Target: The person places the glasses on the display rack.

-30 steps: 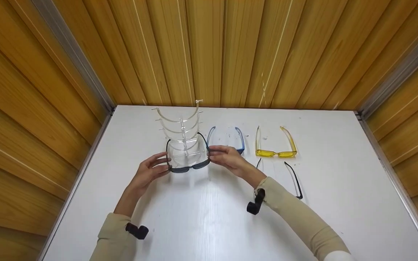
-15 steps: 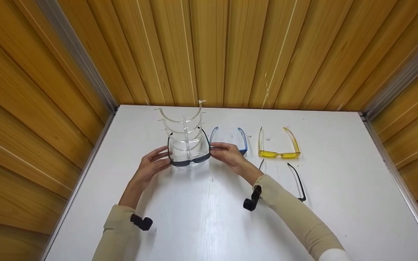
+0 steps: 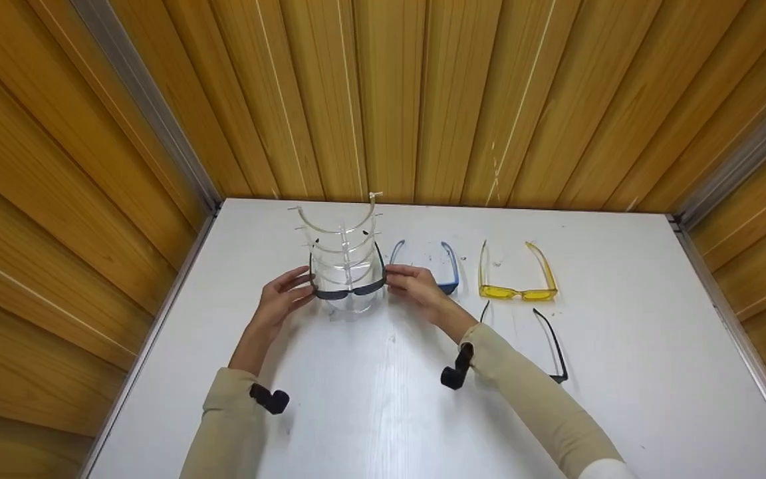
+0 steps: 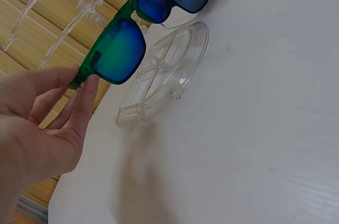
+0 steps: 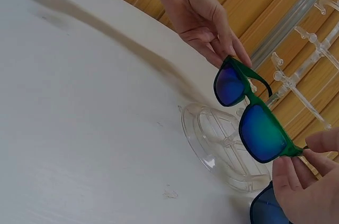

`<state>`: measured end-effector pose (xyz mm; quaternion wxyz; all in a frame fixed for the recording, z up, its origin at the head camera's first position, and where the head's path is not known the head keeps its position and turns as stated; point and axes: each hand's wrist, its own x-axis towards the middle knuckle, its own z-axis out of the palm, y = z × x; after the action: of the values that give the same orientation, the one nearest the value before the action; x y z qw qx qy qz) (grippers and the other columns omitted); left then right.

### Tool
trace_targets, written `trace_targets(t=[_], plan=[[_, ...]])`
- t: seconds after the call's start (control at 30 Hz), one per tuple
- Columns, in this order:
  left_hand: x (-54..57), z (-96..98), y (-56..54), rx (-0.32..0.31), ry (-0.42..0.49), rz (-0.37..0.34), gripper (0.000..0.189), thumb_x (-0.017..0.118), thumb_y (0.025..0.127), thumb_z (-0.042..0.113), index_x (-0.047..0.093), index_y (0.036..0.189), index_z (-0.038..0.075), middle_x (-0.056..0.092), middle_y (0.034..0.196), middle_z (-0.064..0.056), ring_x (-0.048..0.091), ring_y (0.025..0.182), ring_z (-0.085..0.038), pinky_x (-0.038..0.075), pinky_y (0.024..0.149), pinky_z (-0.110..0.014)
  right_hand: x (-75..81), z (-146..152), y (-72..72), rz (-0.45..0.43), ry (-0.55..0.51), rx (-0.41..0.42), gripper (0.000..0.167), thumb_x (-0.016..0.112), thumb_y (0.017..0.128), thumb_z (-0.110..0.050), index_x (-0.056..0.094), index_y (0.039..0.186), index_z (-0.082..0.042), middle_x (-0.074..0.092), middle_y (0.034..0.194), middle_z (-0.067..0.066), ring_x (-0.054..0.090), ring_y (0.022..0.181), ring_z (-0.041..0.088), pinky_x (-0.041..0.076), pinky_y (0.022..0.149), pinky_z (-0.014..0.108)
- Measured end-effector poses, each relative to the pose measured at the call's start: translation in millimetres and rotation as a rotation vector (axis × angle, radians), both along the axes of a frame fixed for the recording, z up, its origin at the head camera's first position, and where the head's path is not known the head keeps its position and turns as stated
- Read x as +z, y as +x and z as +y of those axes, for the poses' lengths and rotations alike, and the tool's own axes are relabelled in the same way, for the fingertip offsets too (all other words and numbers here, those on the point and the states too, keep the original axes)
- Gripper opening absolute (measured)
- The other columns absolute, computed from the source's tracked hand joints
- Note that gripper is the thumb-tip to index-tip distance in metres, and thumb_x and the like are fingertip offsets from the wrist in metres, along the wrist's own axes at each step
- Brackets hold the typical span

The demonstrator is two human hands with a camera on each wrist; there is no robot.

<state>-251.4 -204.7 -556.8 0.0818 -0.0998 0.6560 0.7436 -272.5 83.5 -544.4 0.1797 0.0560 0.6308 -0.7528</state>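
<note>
A pair of sunglasses (image 3: 334, 295) with a green frame and mirrored blue-green lenses is held level between both hands. My left hand (image 3: 275, 303) pinches one end of the frame by the hinge, thumb against fingers. At the opposite hinge, my right hand (image 3: 417, 291) pinches the other end. The temples reach back on either side of a clear tiered eyewear display stand (image 3: 343, 231). In the left wrist view the sunglasses hang above the stand's rounded base (image 4: 200, 49), apart from the table. Whether the temples touch a tier cannot be made out.
Blue glasses (image 3: 450, 289) lie on the white table just beyond my right hand. Yellow glasses (image 3: 518, 293) lie further right. A dark-framed pair (image 3: 558, 349) sits nearer, partly hidden by my right forearm. Wood-patterned panels (image 3: 389, 100) rise behind the table.
Both hands have carried the sunglasses back toward the stand, and their temples now reach further along its sides. The head view has shifted slightly. The other glasses stay put.
</note>
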Motion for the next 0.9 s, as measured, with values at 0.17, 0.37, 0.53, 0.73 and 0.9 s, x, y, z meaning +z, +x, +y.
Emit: trace_targets(t=[0.17,0.37,0.53,0.73,0.9], plan=[[-3.6,2.3,-4.9,0.030,0.018,0.006,0.053,0.063,0.094,-0.009,0.051,0.145,-0.005,0.053,0.147,-0.028,0.071,0.104,-0.012,0.061,0.094,-0.026,-0.9,-1.1,-0.9,0.005,-0.001,0.038,0.044,0.055,0.099,0.002,0.051,0.142,0.012,0.058,0.141,0.028,0.065,0.115,0.022,0.046,0.118,0.045],[-10.0,5.9,-8.6,0.055,0.036,0.013,0.050,0.061,0.094,-0.011,0.052,0.144,-0.006,0.054,0.146,-0.029,0.070,0.098,-0.008,0.061,0.091,-0.025,-2.1,-0.9,-1.0,-0.016,-0.011,0.074,0.048,0.052,0.101,0.001,0.044,0.147,0.011,0.046,0.152,0.031,0.050,0.139,0.036,0.038,0.123,0.046],[-15.0,4.8,-9.1,0.059,0.039,0.015,0.050,0.060,0.095,-0.011,0.051,0.144,-0.007,0.056,0.145,-0.028,0.071,0.102,-0.010,0.061,0.092,-0.025,-2.6,-0.4,-0.8,-0.033,-0.016,0.102,0.050,0.052,0.101,0.001,0.042,0.149,0.010,0.044,0.154,0.029,0.045,0.144,0.037,0.037,0.124,0.045],[-14.2,2.1,-7.9,0.049,0.006,-0.002,0.051,0.060,0.095,-0.010,0.052,0.145,-0.004,0.056,0.145,-0.027,0.068,0.114,-0.019,0.060,0.094,-0.025,-2.6,-0.7,-0.2,-0.022,0.008,0.129,0.052,0.053,0.100,0.000,0.042,0.149,0.010,0.045,0.154,0.027,0.049,0.141,0.035,0.038,0.124,0.045],[-13.3,3.0,-9.7,0.027,-0.005,-0.008,0.051,0.061,0.096,-0.007,0.050,0.146,-0.003,0.054,0.147,-0.027,0.067,0.117,-0.019,0.059,0.098,-0.026,-1.6,2.5,-1.8,-0.022,-0.010,0.141,0.054,0.053,0.100,-0.001,0.038,0.152,0.009,0.040,0.159,0.026,0.044,0.145,0.033,0.035,0.125,0.046]])
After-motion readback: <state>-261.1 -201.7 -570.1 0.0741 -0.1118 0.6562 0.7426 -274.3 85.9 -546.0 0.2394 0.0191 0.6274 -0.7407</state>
